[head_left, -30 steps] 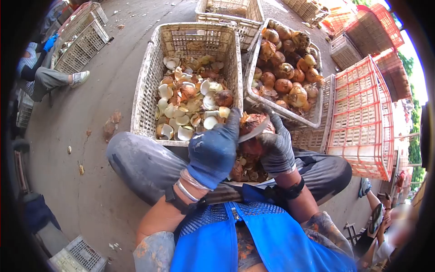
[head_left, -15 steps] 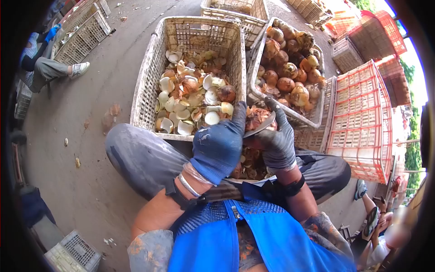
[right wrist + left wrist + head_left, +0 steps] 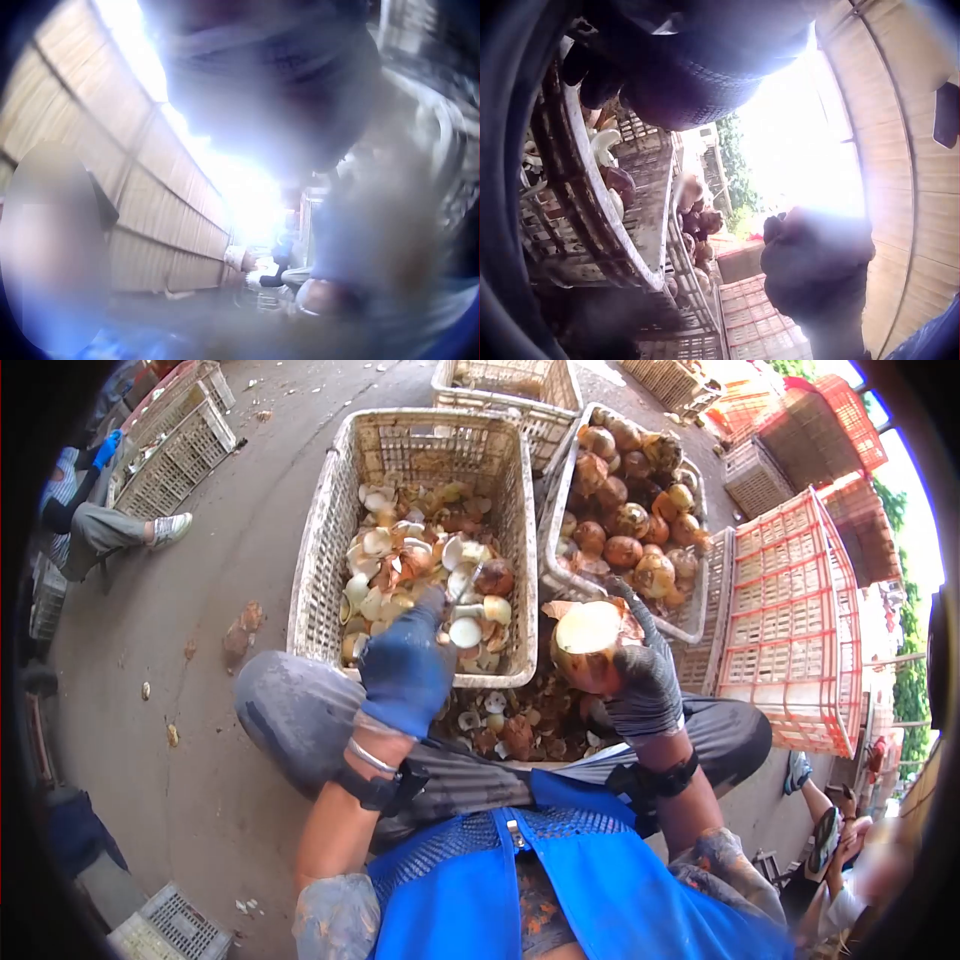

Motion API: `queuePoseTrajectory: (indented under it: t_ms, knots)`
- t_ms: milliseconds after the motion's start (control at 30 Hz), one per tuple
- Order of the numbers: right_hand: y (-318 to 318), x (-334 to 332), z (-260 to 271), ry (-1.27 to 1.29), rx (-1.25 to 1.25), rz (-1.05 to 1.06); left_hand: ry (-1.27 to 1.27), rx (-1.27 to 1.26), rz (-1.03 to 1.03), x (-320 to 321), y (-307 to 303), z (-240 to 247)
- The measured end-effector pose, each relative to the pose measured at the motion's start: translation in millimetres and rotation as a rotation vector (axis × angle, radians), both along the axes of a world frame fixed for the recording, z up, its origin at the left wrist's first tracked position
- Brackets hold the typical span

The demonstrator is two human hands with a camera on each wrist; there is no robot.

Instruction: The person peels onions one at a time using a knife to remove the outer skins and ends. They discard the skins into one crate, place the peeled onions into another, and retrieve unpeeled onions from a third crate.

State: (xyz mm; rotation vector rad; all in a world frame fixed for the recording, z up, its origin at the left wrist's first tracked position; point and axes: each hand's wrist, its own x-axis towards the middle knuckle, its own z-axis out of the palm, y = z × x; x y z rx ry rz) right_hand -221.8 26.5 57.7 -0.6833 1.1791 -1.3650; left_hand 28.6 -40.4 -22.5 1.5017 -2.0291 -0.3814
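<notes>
In the head view, the right hand (image 3: 645, 685) in a dark glove grips an onion (image 3: 588, 632) with a pale cut face turned up and loose brown skin around it. The blue-gloved left hand (image 3: 405, 670) is over the near edge of a crate of peelings (image 3: 310, 575), its fingers curled round a knife whose blurred blade (image 3: 458, 582) points into the crate. The left wrist view has the left glove (image 3: 690, 75) across the top and the other hand (image 3: 817, 266) at the right. In the right wrist view the right glove (image 3: 277, 90) is blurred and the onion cannot be made out.
A crate of whole onions (image 3: 702, 585) adjoins the peelings crate at the right. Peelings (image 3: 515, 732) lie between the legs. Red-and-white crates (image 3: 790, 620) stand at far right, another crate (image 3: 520, 400) behind. A seated person (image 3: 110, 525) is at left, another at lower right.
The left hand has moved left, away from the onion, with the knife. The right hand has shifted slightly right and down, and the onion now shows a pale cut face.
</notes>
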Motion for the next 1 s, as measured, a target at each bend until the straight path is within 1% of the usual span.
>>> queuePoseTrajectory:
  t_ms: [33,67,133,167,200,233,267,300,333,367,400,467,500,533,567,600,633,667,700,733,767,800,833,900,933,1000]
  knots:
    - [-7,-2,-6,0.072,-0.036,-0.021,0.162,-0.102,-0.05,-8,-2,7]
    - [-10,2,-4,0.074,-0.052,-0.025,0.31,0.069,-0.049,-18,7,20]
    - [-14,19,3,-0.063,-0.186,-0.052,0.703,0.386,-0.207,-33,21,33]
    - [-14,22,7,-0.06,-0.197,0.016,0.697,0.381,-0.203,-40,23,43]
    - [-16,26,-5,0.193,-0.234,0.002,0.739,0.591,-0.145,-46,27,56]
    - [-15,21,-11,0.362,-0.276,0.048,0.778,0.805,-0.087,-49,29,62]
    - [-13,14,-14,0.535,-0.316,0.092,0.777,0.808,-0.087,-49,28,61]
    - [-13,11,-8,0.536,-0.31,0.091,0.764,0.4,-0.176,-48,23,60]
    - [-12,8,4,0.33,-0.172,0.178,0.735,-0.002,-0.263,-48,18,58]
    - [-6,6,13,0.119,-0.026,0.255,0.531,-0.103,-0.383,-41,14,58]
    - [1,12,15,0.411,0.057,0.162,0.539,-0.087,-0.392,-41,18,61]
    - [10,-3,-44,0.33,-0.003,0.136,0.538,-0.092,-0.507,-45,24,67]
    - [11,-3,-43,0.33,0.0,0.13,0.762,-0.002,-0.437,-51,28,62]
    - [11,0,-40,0.352,-0.055,0.068,0.758,0.004,-0.444,-47,31,62]
    - [11,1,-38,0.373,-0.109,0.004,0.582,0.028,-0.411,-36,32,62]
    - [12,0,-37,0.369,-0.104,-0.001,0.408,0.05,-0.372,-29,35,62]
    - [13,-3,-35,0.379,-0.089,0.015,0.338,0.036,-0.377,-26,38,62]
    - [13,-4,-35,0.39,-0.075,0.032,0.336,0.041,-0.374,-25,40,64]
    - [11,-2,-34,0.317,-0.09,0.002,0.254,0.006,-0.412,-23,41,69]
    - [10,-1,-27,0.315,-0.089,0.006,0.171,-0.03,-0.448,-22,42,71]
    - [10,-1,-15,0.355,-0.112,0.095,0.171,-0.028,-0.441,-22,42,70]
    - [9,0,-7,0.394,-0.136,0.183,0.107,-0.037,-0.44,-23,42,68]
    - [9,-1,-8,0.393,-0.136,0.187,0.044,-0.047,-0.438,-23,42,67]
    - [9,-1,-13,0.179,-0.021,0.121,0.05,-0.06,-0.435,-23,43,67]
    - [9,-4,-17,0.176,-0.022,0.122,0.055,-0.074,-0.438,-23,43,68]
    - [10,-9,-23,0.634,-0.161,0.234,0.013,-0.065,-0.433,-24,44,66]
